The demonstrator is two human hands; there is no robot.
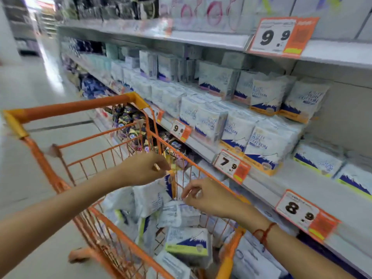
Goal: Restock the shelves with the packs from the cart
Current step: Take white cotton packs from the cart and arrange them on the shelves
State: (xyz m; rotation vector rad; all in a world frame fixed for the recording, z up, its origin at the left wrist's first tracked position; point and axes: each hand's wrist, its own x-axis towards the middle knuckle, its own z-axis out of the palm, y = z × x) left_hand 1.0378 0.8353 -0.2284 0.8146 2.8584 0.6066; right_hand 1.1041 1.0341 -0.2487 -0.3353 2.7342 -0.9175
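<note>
An orange wire cart (66, 109) stands against the shelving and holds several white packs with blue mountain prints, among them one with a green band (187, 242). My left hand (145, 168) reaches into the cart and pinches the top corner of a white pack (153, 196), which stands tilted. My right hand (205, 196) hovers over the cart's right rim with its fingers loosely curled and nothing in them, just above another pack (177, 214). Matching packs (263, 146) are stacked on the middle shelf (302, 178), with bare shelf to their right.
Orange price tags hang on the shelf edges: 7.9 (231, 165), 8.9 (302, 212), 9.9 (277, 36). Dark purple packs (128, 121) fill the lower shelf beyond the cart. The aisle floor (30, 87) lies open to the left. A red string circles my right wrist.
</note>
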